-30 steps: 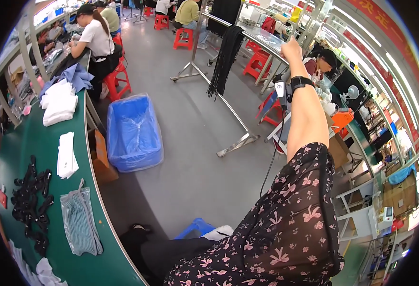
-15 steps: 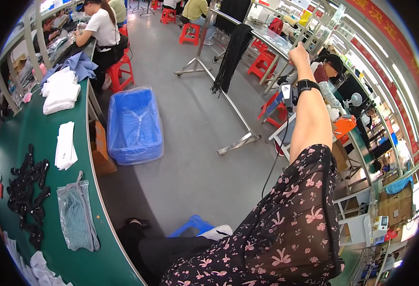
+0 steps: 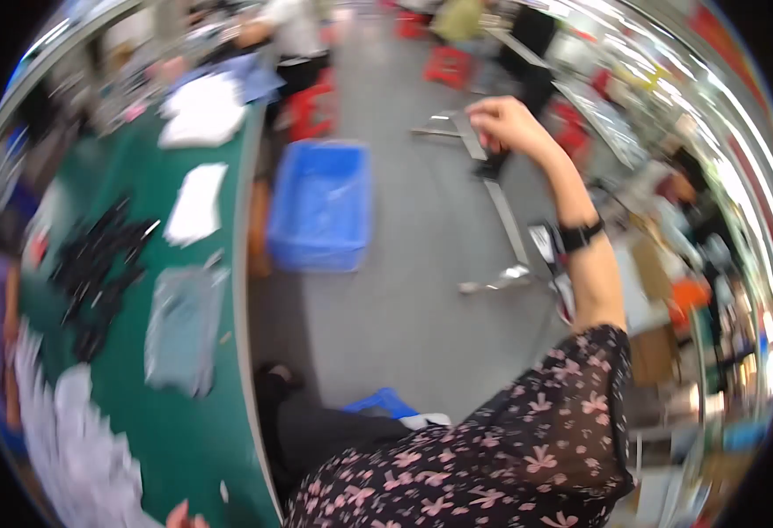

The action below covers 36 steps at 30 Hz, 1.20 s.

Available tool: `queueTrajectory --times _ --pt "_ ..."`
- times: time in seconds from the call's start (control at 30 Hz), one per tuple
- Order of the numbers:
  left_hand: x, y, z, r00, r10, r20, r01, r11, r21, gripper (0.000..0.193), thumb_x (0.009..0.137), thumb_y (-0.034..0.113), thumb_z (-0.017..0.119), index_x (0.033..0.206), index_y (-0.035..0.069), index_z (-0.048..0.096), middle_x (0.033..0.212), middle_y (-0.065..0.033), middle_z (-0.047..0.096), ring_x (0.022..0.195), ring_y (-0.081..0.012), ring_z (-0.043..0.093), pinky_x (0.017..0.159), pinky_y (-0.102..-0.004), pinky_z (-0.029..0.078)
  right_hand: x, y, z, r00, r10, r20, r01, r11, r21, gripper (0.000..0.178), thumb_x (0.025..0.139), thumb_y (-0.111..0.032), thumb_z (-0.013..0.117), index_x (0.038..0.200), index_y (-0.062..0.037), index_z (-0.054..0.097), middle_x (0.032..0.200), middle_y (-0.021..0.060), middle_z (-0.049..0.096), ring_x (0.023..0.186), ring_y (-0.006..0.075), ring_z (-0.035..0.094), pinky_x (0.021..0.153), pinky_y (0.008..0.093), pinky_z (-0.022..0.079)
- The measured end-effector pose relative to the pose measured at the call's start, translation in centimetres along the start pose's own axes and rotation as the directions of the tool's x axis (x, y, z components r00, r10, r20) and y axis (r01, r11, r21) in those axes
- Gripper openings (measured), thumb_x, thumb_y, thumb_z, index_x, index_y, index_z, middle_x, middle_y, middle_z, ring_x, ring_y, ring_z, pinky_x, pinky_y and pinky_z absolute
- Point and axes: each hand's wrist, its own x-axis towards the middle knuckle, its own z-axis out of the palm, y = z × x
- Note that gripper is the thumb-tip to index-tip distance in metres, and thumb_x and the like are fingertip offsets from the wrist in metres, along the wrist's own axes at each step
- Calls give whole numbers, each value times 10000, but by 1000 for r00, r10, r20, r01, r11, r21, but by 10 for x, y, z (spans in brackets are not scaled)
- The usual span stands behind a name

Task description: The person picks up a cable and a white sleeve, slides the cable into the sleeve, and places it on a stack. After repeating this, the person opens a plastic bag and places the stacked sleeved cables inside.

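My right hand [image 3: 511,123] is raised out in front of me over the grey floor, fingers curled in with nothing visible in them. A black wristband [image 3: 577,236] sits on that forearm, and a floral sleeve [image 3: 536,449] covers the upper arm. Only a sliver of my left hand [image 3: 184,516] shows at the lower edge, by the green table [image 3: 140,422]; its fingers are hidden. On the table lie a grey garment [image 3: 179,326], a heap of black pieces [image 3: 96,273] and a white folded cloth [image 3: 197,202]. The whole picture is blurred.
A blue plastic bin [image 3: 320,207] stands on the floor beside the table. A metal rack base [image 3: 492,202] runs across the floor below my right hand. Red stools [image 3: 311,110] and seated people are at the far end; shelves and workstations line the right side.
The view has swung and blurred. My raised right arm now sits further left and lower in the picture, hand still curled. The table fills more of the left side.
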Motion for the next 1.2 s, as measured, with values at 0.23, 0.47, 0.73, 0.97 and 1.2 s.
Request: queueTrajectory --times 0.23,0.47,0.73,0.97,1.2 --pt "-31 65 -11 994 -81 -78 95 974 206 201 808 0 660 1009 10 663 717 -50 562 588 -117 505 549 -248 413 -77 -224 186 138 -763 631 725 512 461 467 865 -170 675 1302 -55 554 877 139 660 745 271 646 692 375 512" --pt "-135 53 -17 872 -107 -479 330 850 411 159 787 -2 673 944 16 658 733 -88 589 638 -198 566 603 -301 456 -110 -382 336 -176 -912 371 723 136 677 451 855 -202 673 1253 -20 560 950 179 666 919 367 642 788 453 516" --pt "-170 20 15 807 -238 -541 452 838 306 125 804 10 654 929 8 658 788 -108 630 631 -208 594 631 -305 477 -111 -404 379 -91 -863 497 524 383 761 610 885 -252 637 1383 33 430 733 138 696 681 280 683 705 401 538" --pt "-95 18 -6 893 -437 -109 447 829 337 197 938 124 638 1084 -8 648 936 -120 672 775 -178 615 713 -282 526 61 -208 289 879 -476 14 474 877 76 531 803 -162 595 1279 28 456 909 301 647 804 484 639 709 547 529" --pt "-14 2 1 980 -165 115 130 956 262 192 935 120 642 1081 -4 654 920 -112 670 773 -178 617 707 -279 523 -7 85 -44 580 307 -755 -629 757 -176 579 874 -162 471 1361 116 326 1036 322 638 974 450 641 843 526 500"
